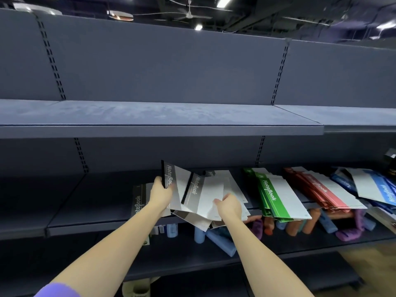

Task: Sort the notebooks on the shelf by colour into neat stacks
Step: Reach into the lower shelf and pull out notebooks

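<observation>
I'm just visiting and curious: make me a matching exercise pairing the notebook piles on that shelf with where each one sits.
Things:
1. black notebooks
2. green notebooks
3. red notebooks
4. blue notebooks

Places:
A. furthest right on the shelf
B. between the green and blue piles
C. held in both hands, leftmost pile
D. just right of the black pile

Pairs: 1-C, 2-D, 3-B, 4-A

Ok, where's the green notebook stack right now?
Head view, right of centre on the middle shelf: green notebooks lie between the black notebooks and red notebooks.
</observation>
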`<state>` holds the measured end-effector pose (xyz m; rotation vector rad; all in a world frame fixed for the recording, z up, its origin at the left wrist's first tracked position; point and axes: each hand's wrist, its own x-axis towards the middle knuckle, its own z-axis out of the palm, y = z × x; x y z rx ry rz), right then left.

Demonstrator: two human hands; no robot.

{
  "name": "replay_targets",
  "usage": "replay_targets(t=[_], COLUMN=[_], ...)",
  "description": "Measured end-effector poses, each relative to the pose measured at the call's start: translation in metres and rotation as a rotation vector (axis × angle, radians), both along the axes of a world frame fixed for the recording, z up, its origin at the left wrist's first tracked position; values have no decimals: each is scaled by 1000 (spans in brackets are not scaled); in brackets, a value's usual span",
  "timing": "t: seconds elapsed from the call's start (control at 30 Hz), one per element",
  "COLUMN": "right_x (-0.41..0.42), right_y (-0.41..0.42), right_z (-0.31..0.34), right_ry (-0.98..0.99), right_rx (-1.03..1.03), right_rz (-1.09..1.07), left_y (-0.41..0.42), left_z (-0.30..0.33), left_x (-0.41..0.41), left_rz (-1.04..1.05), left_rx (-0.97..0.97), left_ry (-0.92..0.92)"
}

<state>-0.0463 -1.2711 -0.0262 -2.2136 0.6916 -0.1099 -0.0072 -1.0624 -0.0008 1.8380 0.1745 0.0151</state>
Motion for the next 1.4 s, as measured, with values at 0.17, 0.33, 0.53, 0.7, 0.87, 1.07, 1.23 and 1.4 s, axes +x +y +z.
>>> replay_targets(t=[0.17,0.33,0.53,0.7,0.87,1.07,1.23,1.4], right_x=[-3,-2,0,-6,-19,-23,-16,6], right_y=[-9,4,49,65,52,28,26,30], right_z=[-12,-13,5,2,-1,-9,-7,-3], right_ry=[94,6,-26,-88,-130,29,80,-5], right_rx=[-147,-157,159,154,10,-151,-263,-357], right_rz=[-40,-105,203,205,-12,-139,-160,17], left_y=[24,40,30,30,28,20,23,30], left_z=[1,0,2,-3,-4,-10,-10,-10], left_x=[3,10,15,19,20,23,27,37], left_rz=[8,14,-145,-208,-306,-394,-452,-434], left_rx=[21,-73,-102,33,100,211,369,492], left_ry=[-17,-4,33,75,67,-19,-79,-68])
